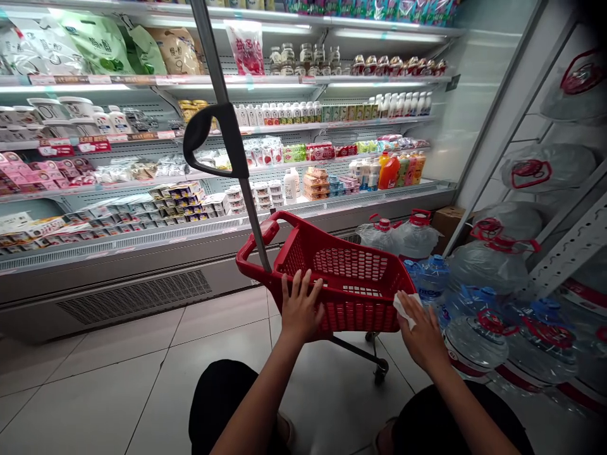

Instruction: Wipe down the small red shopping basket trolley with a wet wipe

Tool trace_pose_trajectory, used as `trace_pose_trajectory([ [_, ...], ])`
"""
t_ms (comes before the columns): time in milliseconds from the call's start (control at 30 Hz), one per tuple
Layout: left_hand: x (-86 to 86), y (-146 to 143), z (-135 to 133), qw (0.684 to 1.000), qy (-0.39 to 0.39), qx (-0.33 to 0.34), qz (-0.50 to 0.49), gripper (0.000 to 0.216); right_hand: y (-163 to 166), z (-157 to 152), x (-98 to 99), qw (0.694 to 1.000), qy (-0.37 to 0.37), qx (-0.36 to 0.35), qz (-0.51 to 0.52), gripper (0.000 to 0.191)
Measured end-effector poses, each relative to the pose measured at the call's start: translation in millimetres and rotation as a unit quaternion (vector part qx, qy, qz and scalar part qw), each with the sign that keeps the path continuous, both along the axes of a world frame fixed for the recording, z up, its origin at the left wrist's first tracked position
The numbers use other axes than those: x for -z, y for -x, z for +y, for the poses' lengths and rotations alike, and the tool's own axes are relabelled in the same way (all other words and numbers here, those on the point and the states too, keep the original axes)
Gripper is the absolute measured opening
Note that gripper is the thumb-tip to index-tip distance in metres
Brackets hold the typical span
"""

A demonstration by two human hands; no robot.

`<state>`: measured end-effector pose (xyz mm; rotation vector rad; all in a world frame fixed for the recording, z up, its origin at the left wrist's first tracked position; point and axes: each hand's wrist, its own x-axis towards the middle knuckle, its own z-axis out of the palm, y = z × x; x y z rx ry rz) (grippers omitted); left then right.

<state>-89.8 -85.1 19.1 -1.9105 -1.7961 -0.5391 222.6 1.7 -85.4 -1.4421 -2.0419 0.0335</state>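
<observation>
A red plastic shopping basket trolley (351,281) stands in front of me, with a long grey pole and a black loop handle (239,139) rising at its left end. My left hand (301,309) rests on its near side, fingers spread and nothing in them. At the basket's right end, my right hand (420,328) presses a white tissue (406,308) against the rim; part of the tissue is hidden beneath the fingers. The inside of the basket that I can see holds nothing.
Behind the trolley runs a chilled display case (142,284) with dairy packs and bottles on its shelves. Large water bottles (477,328) crowd the floor at right, close to my right hand, beside a metal rack. My knees (227,392) flank the trolley on the tiled floor.
</observation>
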Motion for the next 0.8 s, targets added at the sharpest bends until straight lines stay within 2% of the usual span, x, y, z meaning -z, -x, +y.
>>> trace_pose_trajectory([
  [100,2.7,-10.6,3.0,1.000,0.007,0.004,-0.005,0.063,38.2,-0.8,-7.4,0.999,-0.034,-0.017,0.007,0.060],
  [233,7.3,-19.4,6.1,1.000,0.017,0.003,0.008,0.070,116.3,-19.5,-30.0,0.989,-0.084,-0.123,-0.013,0.064],
  [300,9.6,-20.8,6.6,1.000,0.016,-0.005,0.022,0.073,138.6,-28.2,-39.0,0.983,-0.096,-0.157,-0.016,0.067],
  [367,11.7,-21.1,6.2,0.999,0.015,-0.011,0.034,0.074,139.3,-30.4,-41.6,0.979,-0.101,-0.178,-0.024,0.069],
  [433,13.1,-21.3,5.2,0.999,0.020,-0.010,0.041,0.076,121.5,-25.3,-37.7,0.978,-0.101,-0.176,-0.035,0.070],
  [567,13.7,-26.3,2.5,0.999,0.027,-0.002,0.039,0.079,73.5,-5.5,-23.6,0.991,-0.078,-0.100,-0.031,0.064],
  [633,13.5,-31.7,1.7,0.999,0.029,0.002,0.036,0.079,66.1,1.8,-21.8,0.995,-0.065,-0.072,-0.014,0.060],
  [700,13.5,-38.2,1.5,0.999,0.031,0.009,0.034,0.079,77.0,4.0,-25.6,0.995,-0.062,-0.079,0.007,0.057],
  [800,13.3,-46.0,1.7,0.999,0.025,0.023,0.032,0.082,117.1,-3.6,-37.7,0.988,-0.063,-0.133,0.053,0.054],
])
